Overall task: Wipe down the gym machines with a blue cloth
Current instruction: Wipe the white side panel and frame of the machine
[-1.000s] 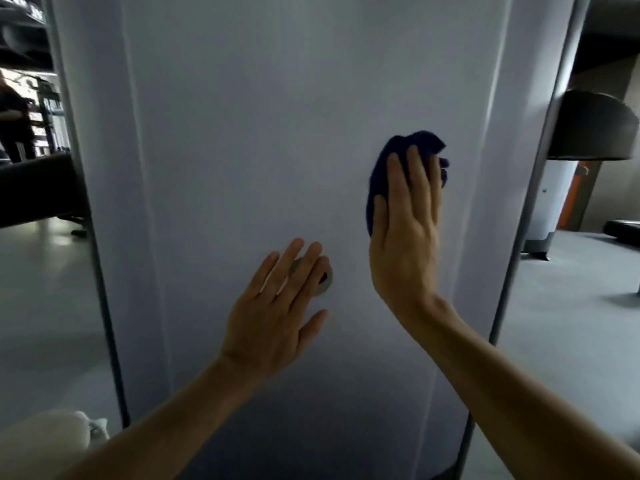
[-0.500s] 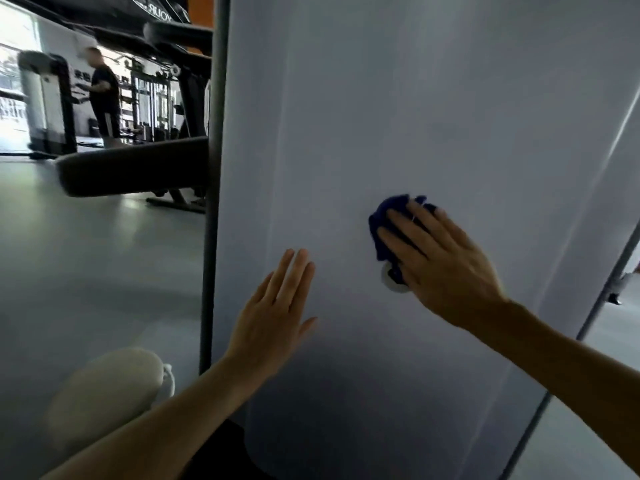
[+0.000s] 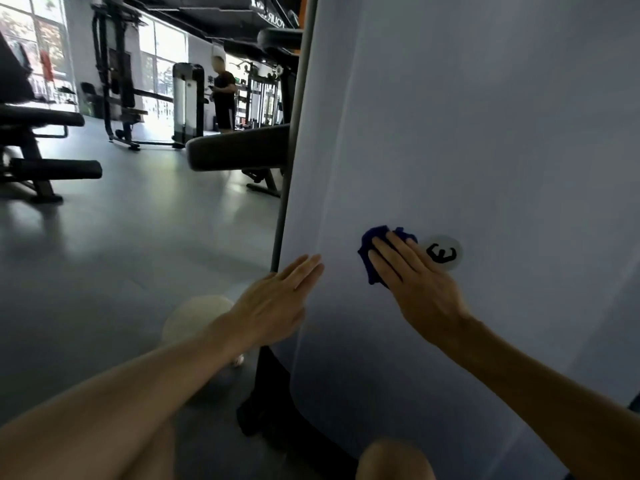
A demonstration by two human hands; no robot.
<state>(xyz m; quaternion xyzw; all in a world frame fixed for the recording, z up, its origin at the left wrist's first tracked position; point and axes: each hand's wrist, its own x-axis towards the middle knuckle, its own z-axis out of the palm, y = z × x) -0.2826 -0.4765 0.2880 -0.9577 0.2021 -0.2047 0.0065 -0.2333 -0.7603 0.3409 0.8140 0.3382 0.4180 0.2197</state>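
Right hand [image 3: 412,275] flat on the blue cloth [image 3: 372,251], fingers straight and close together, pressing the wad against the white panel [image 3: 485,133] of the gym machine. Cloth bunched under the fingertips and poking out past them up and to the left, so most of it hidden beneath the palm. Flat press rather than a pinch, probably to spread pressure and keep the cloth sliding without snagging. Just off the knuckles on the right, a round sticker [image 3: 445,252] marked 3, partly covered by the hand's edge, touching or nearly so.

Left hand [image 3: 277,299] also open, fingers straight and together, resting on the panel near its left edge, beside the grey upright post [image 3: 287,188]. Looks like a brace for balance, low on the machine. Holding nothing.

Beyond the left hand: benches [image 3: 41,119], racks, 1 person [image 3: 223,95] standing well apart across the floor.

Mid-wipe by the look of it; plenty of panel above both hands not yet reached.
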